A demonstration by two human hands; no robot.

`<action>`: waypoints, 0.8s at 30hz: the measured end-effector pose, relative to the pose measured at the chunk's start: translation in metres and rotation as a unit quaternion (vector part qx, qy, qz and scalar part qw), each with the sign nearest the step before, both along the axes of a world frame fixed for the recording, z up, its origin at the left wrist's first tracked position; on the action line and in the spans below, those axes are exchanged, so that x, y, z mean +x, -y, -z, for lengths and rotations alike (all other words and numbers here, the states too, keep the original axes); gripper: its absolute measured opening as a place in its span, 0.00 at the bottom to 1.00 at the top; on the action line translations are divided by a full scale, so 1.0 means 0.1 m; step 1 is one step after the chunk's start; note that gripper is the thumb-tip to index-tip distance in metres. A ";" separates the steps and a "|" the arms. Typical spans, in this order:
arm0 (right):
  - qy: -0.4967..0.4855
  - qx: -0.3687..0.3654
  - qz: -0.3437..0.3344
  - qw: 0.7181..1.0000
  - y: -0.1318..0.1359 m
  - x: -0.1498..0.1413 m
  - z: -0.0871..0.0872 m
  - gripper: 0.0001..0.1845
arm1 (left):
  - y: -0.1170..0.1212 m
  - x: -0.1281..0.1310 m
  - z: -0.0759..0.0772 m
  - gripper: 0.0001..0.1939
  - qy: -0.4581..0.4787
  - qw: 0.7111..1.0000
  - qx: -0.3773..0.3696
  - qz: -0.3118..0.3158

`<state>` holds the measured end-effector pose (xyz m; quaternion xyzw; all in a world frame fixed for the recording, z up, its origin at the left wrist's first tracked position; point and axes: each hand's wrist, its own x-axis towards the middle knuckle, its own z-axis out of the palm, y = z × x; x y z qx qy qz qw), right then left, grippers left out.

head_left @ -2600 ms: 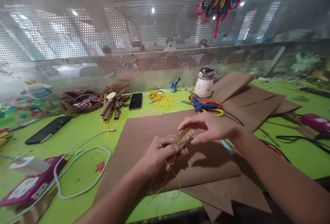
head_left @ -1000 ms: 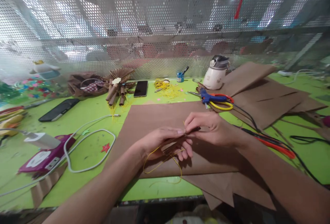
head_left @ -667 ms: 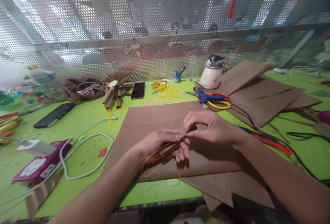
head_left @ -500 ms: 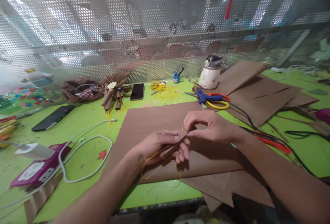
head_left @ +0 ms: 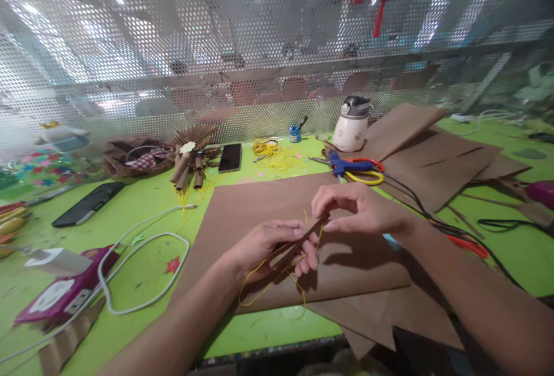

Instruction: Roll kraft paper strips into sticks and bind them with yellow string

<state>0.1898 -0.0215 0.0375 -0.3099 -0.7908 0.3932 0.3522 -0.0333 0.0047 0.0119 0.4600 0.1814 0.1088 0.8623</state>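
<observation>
A narrow folded strip of brown paper (head_left: 298, 244) slants between my hands, over a large brown paper sheet (head_left: 246, 203). My left hand (head_left: 270, 246) grips the strip's lower part, thumb on top and fingers curled beneath. At its upper end, my right hand (head_left: 346, 208) pinches the strip between thumb and fingers. Yellow thread (head_left: 249, 289) runs along the strip and hangs in loose loops below my left hand. A short end of thread sticks up near the right fingertips.
A blue glue gun (head_left: 346, 163) and scissors (head_left: 367, 175) lie beyond my right hand. Further back stand a white bottle (head_left: 350, 127) and stacked brown paper (head_left: 450, 156). At left are a white cable (head_left: 108, 301), a purple power strip (head_left: 64, 292) and phones (head_left: 89, 204).
My right hand has shifted slightly right and opened its grip a little at the strip's upper end. More of the folded strip shows. My left hand keeps its hold.
</observation>
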 end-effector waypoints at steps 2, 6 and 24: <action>-0.009 -0.027 0.021 0.999 0.01 -0.04 0.01 0.10 | 0.01 0.01 0.00 0.13 -0.005 1.000 0.006 -0.012; -0.021 -0.075 0.142 0.987 0.03 -0.20 0.08 0.10 | 0.04 0.06 0.01 0.12 -0.025 0.998 0.039 -0.049; -0.140 -0.205 0.174 0.953 -0.04 -0.19 0.10 0.15 | 0.11 0.09 -0.02 0.13 -0.037 0.991 0.096 -0.085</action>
